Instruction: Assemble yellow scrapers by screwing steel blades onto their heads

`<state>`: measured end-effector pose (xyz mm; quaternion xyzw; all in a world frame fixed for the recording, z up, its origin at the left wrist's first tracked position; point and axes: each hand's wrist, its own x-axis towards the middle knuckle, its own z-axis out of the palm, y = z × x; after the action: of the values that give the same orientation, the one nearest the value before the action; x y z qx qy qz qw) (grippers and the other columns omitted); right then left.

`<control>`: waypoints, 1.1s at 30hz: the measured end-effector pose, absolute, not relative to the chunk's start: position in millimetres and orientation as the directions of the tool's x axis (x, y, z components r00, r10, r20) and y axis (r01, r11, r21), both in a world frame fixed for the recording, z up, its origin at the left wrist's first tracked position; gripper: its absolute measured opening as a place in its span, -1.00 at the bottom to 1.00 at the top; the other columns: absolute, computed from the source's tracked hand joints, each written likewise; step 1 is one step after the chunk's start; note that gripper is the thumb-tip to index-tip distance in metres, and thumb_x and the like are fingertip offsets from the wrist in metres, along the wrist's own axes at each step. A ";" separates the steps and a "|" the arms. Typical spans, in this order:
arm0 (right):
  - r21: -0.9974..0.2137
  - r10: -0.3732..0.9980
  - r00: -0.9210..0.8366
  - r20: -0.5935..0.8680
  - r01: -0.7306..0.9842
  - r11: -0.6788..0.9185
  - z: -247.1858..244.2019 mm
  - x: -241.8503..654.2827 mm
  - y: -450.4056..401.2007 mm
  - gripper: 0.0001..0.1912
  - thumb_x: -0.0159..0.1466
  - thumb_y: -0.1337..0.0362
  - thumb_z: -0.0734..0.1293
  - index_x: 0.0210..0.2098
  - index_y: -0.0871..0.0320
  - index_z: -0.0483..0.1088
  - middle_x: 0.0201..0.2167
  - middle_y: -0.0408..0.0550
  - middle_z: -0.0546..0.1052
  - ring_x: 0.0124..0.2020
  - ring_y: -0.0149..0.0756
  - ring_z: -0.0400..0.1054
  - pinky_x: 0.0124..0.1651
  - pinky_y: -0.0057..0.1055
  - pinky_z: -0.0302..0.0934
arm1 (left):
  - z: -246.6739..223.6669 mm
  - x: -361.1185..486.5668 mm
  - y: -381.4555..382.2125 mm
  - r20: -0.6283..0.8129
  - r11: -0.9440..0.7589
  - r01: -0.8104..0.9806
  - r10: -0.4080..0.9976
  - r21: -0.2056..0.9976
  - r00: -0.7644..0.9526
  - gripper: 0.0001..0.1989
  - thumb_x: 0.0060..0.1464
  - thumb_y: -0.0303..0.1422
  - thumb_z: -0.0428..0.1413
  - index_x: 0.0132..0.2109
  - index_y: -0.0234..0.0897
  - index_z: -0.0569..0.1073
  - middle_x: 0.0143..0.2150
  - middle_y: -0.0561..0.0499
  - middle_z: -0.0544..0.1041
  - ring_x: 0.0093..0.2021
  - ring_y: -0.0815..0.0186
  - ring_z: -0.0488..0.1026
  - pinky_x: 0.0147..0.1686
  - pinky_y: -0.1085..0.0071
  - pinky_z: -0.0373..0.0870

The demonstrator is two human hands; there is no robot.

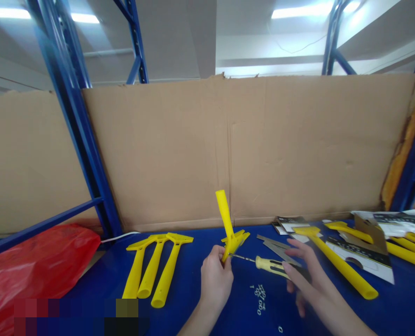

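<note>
In the head view, my left hand (216, 276) is closed on the head end of a yellow scraper (224, 214), whose handle points up and away. My right hand (308, 280) is at the pale yellow and black handle of a screwdriver (272, 266), with thumb and fingers around its rear end. The screwdriver's thin shaft points left, and its tip meets the scraper head beside my left fingers. Small metal nuts and screws (259, 298) lie on the blue table below the screwdriver. Flat metal blades (275, 247) lie behind it, partly hidden by my right hand.
Three yellow scrapers (168, 270) lie at the left on the blue table (193, 233). More yellow scrapers (347, 266) and printed packaging (364, 256) are at the right. A red plastic bag (42, 261) sits far left. A cardboard wall (179, 154) and blue posts stand behind.
</note>
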<state>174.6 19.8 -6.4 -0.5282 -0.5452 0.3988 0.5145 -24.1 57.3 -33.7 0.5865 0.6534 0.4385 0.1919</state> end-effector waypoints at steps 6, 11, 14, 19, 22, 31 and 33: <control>-0.973 0.983 -0.041 0.181 0.138 0.185 -10.8 179.6 22.1 -0.32 0.06 -0.14 0.31 0.07 -0.11 0.01 -0.11 -0.07 0.30 -0.57 -0.42 0.31 -0.81 -0.50 0.25 | -32.9 -25.1 57.1 0.247 -0.053 0.594 0.936 0.803 -0.251 -0.88 0.06 -0.53 0.01 -0.39 -0.22 0.29 -0.47 0.06 0.45 -0.47 0.33 0.39 -0.46 0.51 0.14; -0.972 0.997 -0.020 0.070 0.224 0.073 -7.4 179.8 23.9 -0.39 0.17 -0.22 0.11 0.06 0.01 0.04 -0.47 -0.22 0.38 -0.81 -0.51 0.17 -0.85 -0.54 0.13 | -29.5 -24.0 53.8 0.272 -0.079 0.620 0.936 0.781 -0.223 -0.87 0.05 -0.54 0.01 -0.39 -0.22 0.28 -0.50 0.09 0.41 -0.49 0.35 0.36 -0.48 0.51 0.13; -0.984 0.996 0.043 0.083 0.164 0.075 -3.5 175.6 20.2 -0.30 0.10 -0.19 0.22 0.12 -0.05 0.00 -0.26 -0.11 0.38 -0.70 -0.47 0.25 -0.85 -0.53 0.15 | -28.1 -23.0 52.5 0.281 -0.085 0.627 0.934 0.774 -0.220 -0.86 0.04 -0.54 0.01 -0.39 -0.21 0.27 -0.52 0.11 0.39 -0.51 0.36 0.34 -0.48 0.51 0.13; -0.976 0.988 0.034 0.153 0.160 0.146 -4.0 174.6 17.9 -0.34 0.05 -0.12 0.28 0.07 -0.09 0.04 -0.18 -0.11 0.32 -0.67 -0.51 0.22 -0.84 -0.57 0.11 | -29.0 -23.7 54.0 0.263 -0.068 0.610 0.936 0.790 -0.236 -0.85 0.04 -0.54 0.02 -0.41 -0.21 0.26 -0.53 0.11 0.39 -0.52 0.36 0.34 -0.50 0.52 0.11; -0.964 0.994 -0.001 0.106 0.245 0.103 -6.3 179.0 20.2 -0.38 0.10 -0.18 0.21 0.05 -0.03 0.09 -0.36 -0.16 0.42 -0.75 -0.50 0.19 -0.82 -0.54 0.11 | -30.2 -24.1 54.8 0.256 -0.061 0.609 0.937 0.791 -0.239 -0.86 0.05 -0.54 0.02 -0.40 -0.22 0.28 -0.52 0.10 0.40 -0.52 0.36 0.34 -0.50 0.52 0.12; -0.957 0.981 0.031 0.193 0.227 0.181 -3.6 178.0 15.3 -0.32 0.10 -0.11 0.27 0.13 -0.12 -0.02 -0.16 -0.09 0.33 -0.60 -0.44 0.27 -0.82 -0.57 0.12 | -27.2 -22.7 53.9 0.268 -0.057 0.654 0.936 0.754 -0.227 -0.86 0.04 -0.57 0.03 -0.38 -0.24 0.31 -0.47 0.06 0.45 -0.46 0.33 0.39 -0.44 0.50 0.13; -0.957 0.981 -0.021 0.194 0.216 0.194 -4.9 179.2 16.3 -0.35 0.11 -0.07 0.28 0.11 -0.13 -0.02 -0.13 -0.09 0.28 -0.60 -0.46 0.26 -0.81 -0.57 0.13 | -27.7 -23.2 54.1 0.275 -0.061 0.656 0.934 0.753 -0.229 -0.87 0.04 -0.57 0.03 -0.37 -0.24 0.31 -0.47 0.06 0.46 -0.46 0.33 0.39 -0.43 0.50 0.14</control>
<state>179.2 16.3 -4.9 -0.5002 -0.5981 0.3911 0.4890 -23.2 54.1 -27.7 0.5980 0.6644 0.4159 0.1671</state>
